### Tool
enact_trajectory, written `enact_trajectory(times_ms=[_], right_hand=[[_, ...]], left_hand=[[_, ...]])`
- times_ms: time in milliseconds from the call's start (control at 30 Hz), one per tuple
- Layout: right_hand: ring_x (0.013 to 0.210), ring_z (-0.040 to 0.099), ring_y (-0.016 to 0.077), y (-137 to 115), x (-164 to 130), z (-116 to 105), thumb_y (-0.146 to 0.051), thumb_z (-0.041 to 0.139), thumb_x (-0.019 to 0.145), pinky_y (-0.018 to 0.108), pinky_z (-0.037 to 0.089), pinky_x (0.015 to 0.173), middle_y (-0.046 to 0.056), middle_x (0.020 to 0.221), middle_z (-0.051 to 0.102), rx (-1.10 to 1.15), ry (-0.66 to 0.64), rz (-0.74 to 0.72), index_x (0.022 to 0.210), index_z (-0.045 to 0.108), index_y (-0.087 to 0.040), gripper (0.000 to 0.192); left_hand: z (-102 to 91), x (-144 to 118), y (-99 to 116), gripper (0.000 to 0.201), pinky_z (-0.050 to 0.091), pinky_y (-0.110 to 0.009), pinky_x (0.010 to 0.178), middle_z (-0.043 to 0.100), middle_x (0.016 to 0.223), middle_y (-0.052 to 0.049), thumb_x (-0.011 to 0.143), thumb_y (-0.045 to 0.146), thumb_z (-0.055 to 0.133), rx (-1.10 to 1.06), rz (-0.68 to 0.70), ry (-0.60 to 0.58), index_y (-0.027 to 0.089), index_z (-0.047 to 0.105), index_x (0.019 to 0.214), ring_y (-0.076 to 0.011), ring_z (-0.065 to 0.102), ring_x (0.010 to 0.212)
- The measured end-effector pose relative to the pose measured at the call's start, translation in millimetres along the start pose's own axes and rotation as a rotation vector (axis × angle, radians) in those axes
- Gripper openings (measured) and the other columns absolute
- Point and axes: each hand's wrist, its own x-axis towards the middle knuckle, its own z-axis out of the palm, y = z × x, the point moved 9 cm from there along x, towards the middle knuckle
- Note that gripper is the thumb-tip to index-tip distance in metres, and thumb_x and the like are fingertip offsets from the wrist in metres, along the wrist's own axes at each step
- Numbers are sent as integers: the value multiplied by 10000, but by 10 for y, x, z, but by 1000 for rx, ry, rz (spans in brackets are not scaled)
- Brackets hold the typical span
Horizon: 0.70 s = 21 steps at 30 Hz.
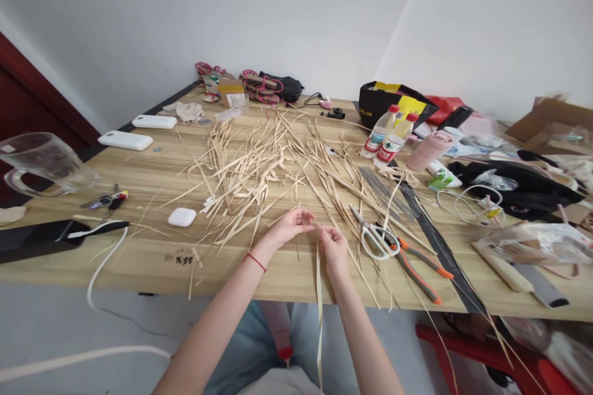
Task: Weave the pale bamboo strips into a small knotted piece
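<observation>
Only legible txt: handwritten "N55"-ish mark on table (pixel 139 259) edge; bottle (pixel 380 131) labels unreadable.

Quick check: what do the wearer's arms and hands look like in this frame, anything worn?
Both forearms are bare, no sleeves or gloves visible. The left hand has a thin red string bracelet around the wrist. The right hand shows no ring, watch or band that can be made out.

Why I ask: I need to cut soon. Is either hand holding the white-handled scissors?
No. The scissors lie on the table, apart from the right hand; both it and the left hand pinch a straw strip.
</observation>
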Motion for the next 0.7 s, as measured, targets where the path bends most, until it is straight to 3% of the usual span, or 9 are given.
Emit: enact_trajectory(times_ms=[233, 467, 700], right_hand=[[354, 225, 39, 62, 19, 91, -444, 690, 617, 203, 133, 381, -102, 428, 341, 118, -174, 120, 712, 597, -160, 313], [359, 208, 34, 77, 22, 88, -444, 710, 612, 204, 112, 385, -109, 404, 336, 151, -144, 109, 720, 588, -152, 335], [361, 216, 41, 94, 21, 125, -477, 710, 595, 205, 123, 390, -104, 382, 349, 149, -153, 101, 705, 587, -147, 369]], left_hand=[[-76, 35, 9, 277, 430, -286, 850, 609, 882, -31, 630, 149, 712, 33, 5, 38, 159, 617, 890, -136, 570, 853], [-148, 52, 1, 262, 460, -272, 762, 596, 843, -20, 610, 200, 740, 84, -20, 141, 149, 592, 820, -142, 572, 817], [-162, 59, 47, 272, 469, -304, 797, 639, 958, -69, 699, 271, 696, 116, -20, 147, 136, 599, 915, -160, 600, 865]])
